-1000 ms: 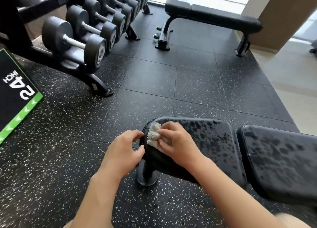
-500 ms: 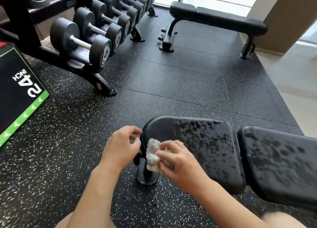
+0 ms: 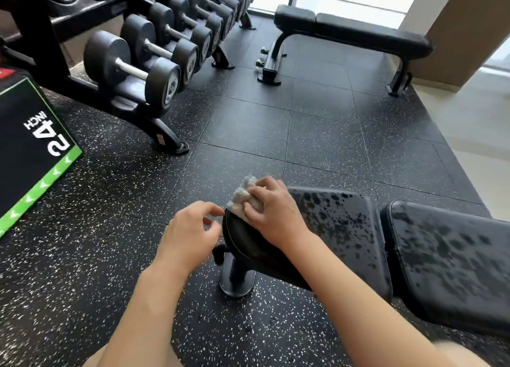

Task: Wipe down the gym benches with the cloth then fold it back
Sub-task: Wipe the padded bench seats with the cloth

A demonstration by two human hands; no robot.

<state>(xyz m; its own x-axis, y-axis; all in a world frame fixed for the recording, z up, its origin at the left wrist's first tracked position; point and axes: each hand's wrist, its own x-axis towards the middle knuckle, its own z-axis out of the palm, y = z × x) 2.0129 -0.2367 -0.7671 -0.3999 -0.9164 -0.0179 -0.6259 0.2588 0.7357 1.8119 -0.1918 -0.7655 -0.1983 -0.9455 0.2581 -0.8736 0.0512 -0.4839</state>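
Right hand (image 3: 271,214) grip closed on the white cloth (image 3: 242,201), pressing it on the bench (image 3: 345,228) end. Left hand (image 3: 187,234) loosely curled, grip empty, beside the pad edge.

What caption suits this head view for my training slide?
Right hand presses a cloth on the near bench's end.

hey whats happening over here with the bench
A person is wiping the near gym bench. Their right hand presses a crumpled white cloth against the rounded end of the seat pad, whose top shows wet blotches. The left hand sits beside the pad's edge, fingers loosely curled, holding nothing. A second bench stands by the window.
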